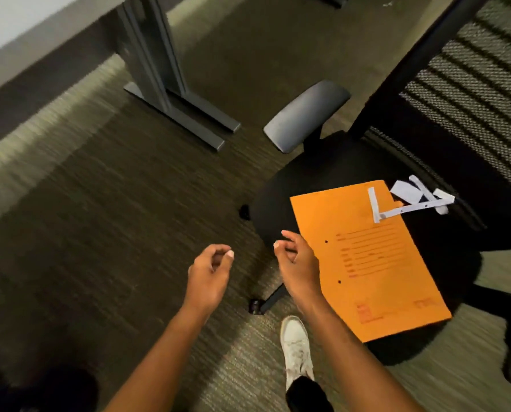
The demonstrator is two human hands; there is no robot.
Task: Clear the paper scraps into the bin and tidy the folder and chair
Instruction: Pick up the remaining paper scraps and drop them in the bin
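An orange folder [370, 263] lies flat on the black seat of an office chair [278, 203], its near corner hanging over the seat's front edge. Several white paper scraps [412, 200] rest on the folder's far corner and on the seat beside it. My right hand [297, 263] hovers at the folder's left edge with fingers loosely curled, holding nothing. To its left, over the carpet, my left hand [211, 275] is also empty, with its fingers half curled. No bin is in view.
The chair's grey armrest [306, 114] and mesh backrest [471, 84] stand beyond the seat. Grey metal desk legs [171, 93] rise from the carpet at upper left. A chair caster [255, 306] and my white shoe [296, 346] are below my hands.
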